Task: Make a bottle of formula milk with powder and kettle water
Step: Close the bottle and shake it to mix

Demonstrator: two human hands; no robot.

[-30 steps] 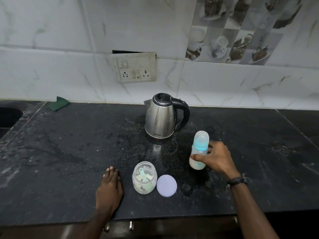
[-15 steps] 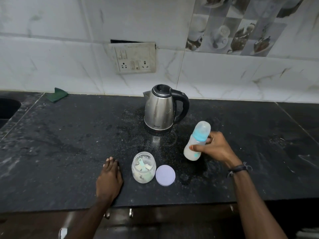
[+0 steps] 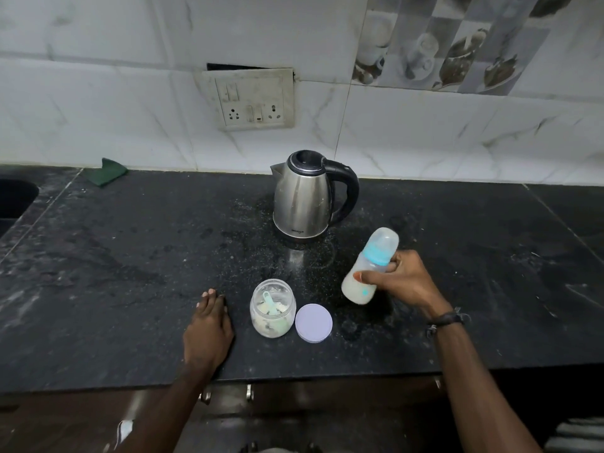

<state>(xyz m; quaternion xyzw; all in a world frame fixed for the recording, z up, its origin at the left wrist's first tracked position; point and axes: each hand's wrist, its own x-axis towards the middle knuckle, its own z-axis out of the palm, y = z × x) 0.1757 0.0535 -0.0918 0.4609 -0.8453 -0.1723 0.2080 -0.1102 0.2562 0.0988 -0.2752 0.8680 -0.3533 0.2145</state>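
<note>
Mixing step: my right hand [image 3: 400, 281] grips the tilted, capped clear baby bottle of milky liquid [image 3: 367, 268] above the black worktop [image 3: 130, 273] — left hand [image 3: 207, 330] flat — next, I judge, shaking.

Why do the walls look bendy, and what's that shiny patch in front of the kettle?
In the head view, the wide-angle lens curves the wall tiles and the counter edge; the bright patch is light glaring off the dark counter just in front of the kettle; the bottle in the right hand looks slightly soft.
</note>
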